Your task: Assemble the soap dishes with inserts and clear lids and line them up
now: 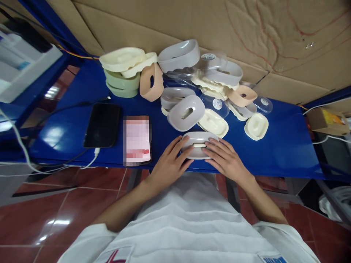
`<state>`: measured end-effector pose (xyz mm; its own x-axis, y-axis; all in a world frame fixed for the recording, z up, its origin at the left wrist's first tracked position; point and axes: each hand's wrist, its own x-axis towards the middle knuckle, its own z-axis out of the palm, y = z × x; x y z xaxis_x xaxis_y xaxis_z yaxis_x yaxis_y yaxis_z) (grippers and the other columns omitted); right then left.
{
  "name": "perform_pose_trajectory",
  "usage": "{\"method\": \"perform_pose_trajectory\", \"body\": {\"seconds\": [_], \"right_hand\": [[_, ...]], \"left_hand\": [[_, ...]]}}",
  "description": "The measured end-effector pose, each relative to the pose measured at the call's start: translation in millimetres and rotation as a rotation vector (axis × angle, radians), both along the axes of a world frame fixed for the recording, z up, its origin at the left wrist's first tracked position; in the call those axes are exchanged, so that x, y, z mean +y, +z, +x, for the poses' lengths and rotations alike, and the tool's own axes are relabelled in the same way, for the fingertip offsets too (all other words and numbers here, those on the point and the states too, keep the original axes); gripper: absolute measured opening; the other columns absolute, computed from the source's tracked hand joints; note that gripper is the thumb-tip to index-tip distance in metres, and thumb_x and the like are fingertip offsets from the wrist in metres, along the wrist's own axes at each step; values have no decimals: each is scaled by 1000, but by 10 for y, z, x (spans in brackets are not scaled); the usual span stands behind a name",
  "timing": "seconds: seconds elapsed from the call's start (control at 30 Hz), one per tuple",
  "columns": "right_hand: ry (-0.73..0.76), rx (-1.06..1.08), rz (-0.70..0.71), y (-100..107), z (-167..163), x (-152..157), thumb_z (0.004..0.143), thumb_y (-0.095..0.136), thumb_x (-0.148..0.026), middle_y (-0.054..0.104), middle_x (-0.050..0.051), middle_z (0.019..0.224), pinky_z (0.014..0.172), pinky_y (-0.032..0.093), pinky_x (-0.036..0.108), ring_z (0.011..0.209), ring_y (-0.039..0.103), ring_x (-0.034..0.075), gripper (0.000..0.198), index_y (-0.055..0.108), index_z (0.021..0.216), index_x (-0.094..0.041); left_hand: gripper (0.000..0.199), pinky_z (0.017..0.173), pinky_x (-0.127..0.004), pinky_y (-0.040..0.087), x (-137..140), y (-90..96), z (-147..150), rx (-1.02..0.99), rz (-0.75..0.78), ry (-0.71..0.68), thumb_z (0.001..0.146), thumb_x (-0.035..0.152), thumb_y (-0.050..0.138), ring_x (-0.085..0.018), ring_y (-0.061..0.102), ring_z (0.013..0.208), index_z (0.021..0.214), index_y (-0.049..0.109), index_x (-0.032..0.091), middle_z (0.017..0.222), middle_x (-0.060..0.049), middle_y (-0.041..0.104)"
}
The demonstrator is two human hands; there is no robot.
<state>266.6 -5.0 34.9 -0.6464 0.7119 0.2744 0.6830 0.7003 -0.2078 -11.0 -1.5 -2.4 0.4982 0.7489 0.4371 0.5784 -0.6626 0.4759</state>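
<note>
A grey oval plastic dish (pixel 199 136) with a slot in its middle lies at the table's front edge, a cream piece (pixel 199 145) showing through the slot. My left hand (pixel 172 157) grips its left end, fingers over the rim and into the hollow. At the right end, my right hand (pixel 226 157) has its fingers laid over the rim in the same way. Just behind, another grey slotted dish (pixel 178 122) leans on a similar one. Beside it a cream oval tray (pixel 216 126) lies partly under a clear plastic lid (pixel 212 104).
A mixed pile of grey, cream and peach pieces, such as a peach dish (pixel 152 91), runs along the cardboard-covered back (pixel 164 22). Green dishes (pixel 122 87) are stacked at left. A black phone (pixel 102 126) with a cable and a lit phone (pixel 137 142) lie on the blue table (pixel 282 153).
</note>
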Motion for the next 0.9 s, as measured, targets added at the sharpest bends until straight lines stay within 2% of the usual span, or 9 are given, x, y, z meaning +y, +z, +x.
{"method": "perform_pose_trajectory", "body": {"seconds": [0.2, 0.3, 0.4, 0.47, 0.53, 0.6, 0.7, 0.8, 0.9], "right_hand": [[17, 107, -30, 60, 169, 133, 110, 56, -43, 70, 9, 147, 117, 52, 53, 139, 65, 29, 43, 61, 151, -29], [-236, 141, 62, 159, 194, 551, 113, 44, -50, 69, 12, 147, 117, 50, 54, 140, 63, 31, 45, 63, 146, -27], [-470, 54, 93, 160, 126, 1058, 105, 52, -68, 54, 17, 162, 120, 46, 61, 147, 54, 39, 67, 54, 156, -25], [-526, 22, 70, 133, 90, 1288, 96, 61, -76, 50, 18, 165, 118, 48, 64, 146, 53, 42, 79, 51, 157, -26], [-533, 51, 30, 131, 118, 1347, 94, 64, -76, 52, 17, 163, 116, 52, 61, 144, 56, 41, 78, 55, 154, -26], [-521, 116, -2, 165, 222, 1220, 98, 63, -72, 54, 16, 161, 117, 53, 57, 145, 56, 38, 71, 57, 151, -25], [-481, 212, -28, 224, 419, 769, 105, 59, -60, 57, 17, 158, 123, 49, 53, 148, 55, 32, 61, 57, 151, -21], [-311, 250, -82, 197, 461, 254, 108, 55, -54, 54, 17, 160, 123, 47, 56, 151, 52, 33, 59, 52, 157, -22], [-80, 183, -144, 91, 297, -55, 108, 56, -53, 47, 16, 165, 124, 46, 58, 156, 45, 36, 64, 43, 165, -27]], "left_hand": [[42, 123, -58, 51, 1, 40, 1, -4, 10, -39, 100, 20, 69, -38, 47, 154, 141, 60, 18, 162, -20, 50], [43, 123, -58, 51, 7, 63, 6, -48, -23, -53, 97, 18, 71, -37, 46, 154, 139, 61, 19, 160, -18, 53], [44, 123, -58, 50, 13, 77, 1, -86, -42, -72, 97, 20, 73, -36, 47, 154, 139, 60, 20, 160, -18, 52], [44, 124, -59, 49, 15, 82, -11, -99, -56, -76, 99, 23, 73, -35, 47, 154, 140, 59, 22, 161, -17, 50], [43, 124, -58, 49, 15, 84, -28, -103, -79, -73, 101, 25, 72, -33, 47, 154, 141, 58, 22, 163, -17, 47], [39, 125, -55, 49, 15, 84, -44, -103, -108, -70, 102, 25, 71, -32, 47, 155, 139, 59, 22, 164, -17, 46], [39, 125, -53, 49, 21, 81, -57, -142, -174, -68, 102, 25, 73, -31, 48, 154, 138, 59, 23, 166, -17, 43], [62, 126, -52, 49, 31, 78, -56, -227, -274, -51, 98, 26, 78, -31, 49, 154, 153, 49, 28, 166, -16, 44], [86, 127, -52, 48, 41, 77, -52, -305, -358, -69, 94, 31, 83, -32, 49, 154, 165, 35, 33, 165, -15, 47]]}}
